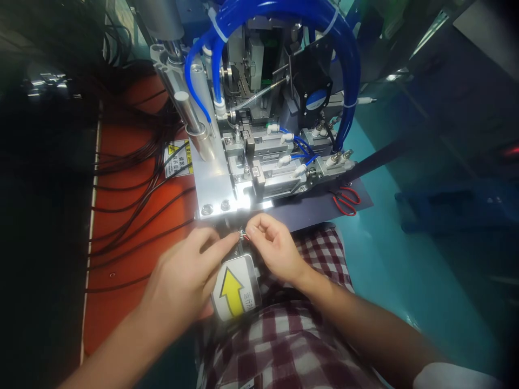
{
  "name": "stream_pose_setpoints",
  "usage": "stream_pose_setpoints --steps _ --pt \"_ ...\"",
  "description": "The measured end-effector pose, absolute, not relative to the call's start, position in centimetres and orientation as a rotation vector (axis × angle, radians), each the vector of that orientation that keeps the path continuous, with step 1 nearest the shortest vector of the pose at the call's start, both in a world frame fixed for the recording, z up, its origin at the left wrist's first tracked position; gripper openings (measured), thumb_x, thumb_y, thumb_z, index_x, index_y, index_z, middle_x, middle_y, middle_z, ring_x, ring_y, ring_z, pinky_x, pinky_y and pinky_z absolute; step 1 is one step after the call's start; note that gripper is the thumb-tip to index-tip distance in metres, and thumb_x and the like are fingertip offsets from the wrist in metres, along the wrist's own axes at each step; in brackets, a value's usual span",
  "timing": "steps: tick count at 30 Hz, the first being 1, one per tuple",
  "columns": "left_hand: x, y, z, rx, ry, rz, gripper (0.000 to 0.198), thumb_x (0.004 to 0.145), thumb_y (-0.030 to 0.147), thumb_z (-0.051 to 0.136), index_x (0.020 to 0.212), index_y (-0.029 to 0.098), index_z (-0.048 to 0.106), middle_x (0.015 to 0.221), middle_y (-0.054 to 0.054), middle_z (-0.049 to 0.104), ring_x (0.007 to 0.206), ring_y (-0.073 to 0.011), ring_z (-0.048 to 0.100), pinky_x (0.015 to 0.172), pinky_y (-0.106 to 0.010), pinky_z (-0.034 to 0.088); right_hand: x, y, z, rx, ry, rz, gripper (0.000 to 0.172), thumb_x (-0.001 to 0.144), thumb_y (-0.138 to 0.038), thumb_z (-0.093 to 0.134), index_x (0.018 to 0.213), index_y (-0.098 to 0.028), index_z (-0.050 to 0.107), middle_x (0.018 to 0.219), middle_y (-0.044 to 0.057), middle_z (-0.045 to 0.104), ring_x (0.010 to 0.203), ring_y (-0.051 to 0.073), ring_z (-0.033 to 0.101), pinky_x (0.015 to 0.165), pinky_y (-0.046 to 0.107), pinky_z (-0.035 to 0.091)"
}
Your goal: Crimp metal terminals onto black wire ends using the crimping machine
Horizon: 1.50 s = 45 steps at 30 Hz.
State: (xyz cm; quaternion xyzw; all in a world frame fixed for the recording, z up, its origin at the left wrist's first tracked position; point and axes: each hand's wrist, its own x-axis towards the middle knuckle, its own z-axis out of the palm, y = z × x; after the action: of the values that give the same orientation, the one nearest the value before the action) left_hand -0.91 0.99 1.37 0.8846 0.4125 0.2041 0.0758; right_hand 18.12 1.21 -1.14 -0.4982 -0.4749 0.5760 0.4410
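Both hands meet at the front edge of a metal machine (214,183), above a white plate with a yellow arrow (233,286). Thumb and fingers of my right hand (275,246) are pinched at a tiny piece with thin red and pale strands (244,235), too small to make out fully. From the left, my left hand (188,267) reaches the same spot with its thumb and forefinger close together; what it grips, if anything, is hidden.
Black cables (141,183) cross the orange surface (117,237) at left. Red-handled scissors or pliers (346,201) lie right of the machine on a dark sheet. Thick blue tubes (351,65) arch above. A checkered garment (279,346) is below.
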Motion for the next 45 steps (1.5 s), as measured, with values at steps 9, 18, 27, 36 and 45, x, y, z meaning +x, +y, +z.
stream_pose_setpoints --steps 9,18,27,36,45 --pt "-0.8 1.0 1.4 2.678 1.217 0.604 0.03 0.095 0.012 0.044 0.115 0.015 0.067 0.086 -0.004 0.057 0.063 -0.0119 0.058 0.051 -0.022 0.044 18.2 1.2 -1.3 -1.211 -1.209 1.42 0.02 0.092 -0.031 0.054 0.075 -0.02 0.049 0.068 -0.004 0.046 0.061 0.012 0.041 0.057 0.026 0.037" --pt "-1.1 0.8 1.1 2.677 1.244 0.527 0.037 0.091 0.012 0.042 0.121 0.019 0.063 0.09 -0.005 0.059 0.067 -0.0139 0.06 0.05 -0.022 0.043 18.5 1.0 -1.7 -1.234 -1.27 1.401 0.019 0.093 -0.03 0.053 0.077 -0.021 0.049 0.067 -0.004 0.042 0.062 0.012 0.04 0.058 0.027 0.035" --pt "-1.2 0.8 1.0 2.698 1.226 0.536 0.038 0.091 0.011 0.042 0.122 0.016 0.063 0.09 -0.006 0.058 0.067 -0.0151 0.059 0.051 -0.025 0.043 18.1 1.3 -0.6 -1.29 -1.183 1.456 0.021 0.089 -0.029 0.054 0.071 -0.021 0.048 0.061 -0.006 0.042 0.056 0.011 0.038 0.052 0.026 0.033" --pt "-1.2 0.3 0.0 2.602 1.298 0.611 0.035 0.096 0.013 0.041 0.122 0.023 0.063 0.089 -0.002 0.057 0.067 -0.012 0.059 0.055 -0.022 0.044 18.7 1.2 -0.5 -1.305 -1.147 1.522 0.025 0.09 -0.037 0.058 0.072 -0.02 0.052 0.062 -0.003 0.052 0.059 0.013 0.049 0.056 0.026 0.041" --pt "-1.4 0.2 0.1 2.582 1.307 0.549 0.042 0.091 0.011 0.042 0.126 0.025 0.058 0.092 -0.003 0.057 0.068 -0.013 0.059 0.056 -0.023 0.045 18.4 0.9 -0.7 -1.386 -1.168 1.455 0.018 0.088 -0.032 0.059 0.076 -0.02 0.053 0.06 -0.004 0.049 0.053 0.011 0.042 0.05 0.024 0.036"
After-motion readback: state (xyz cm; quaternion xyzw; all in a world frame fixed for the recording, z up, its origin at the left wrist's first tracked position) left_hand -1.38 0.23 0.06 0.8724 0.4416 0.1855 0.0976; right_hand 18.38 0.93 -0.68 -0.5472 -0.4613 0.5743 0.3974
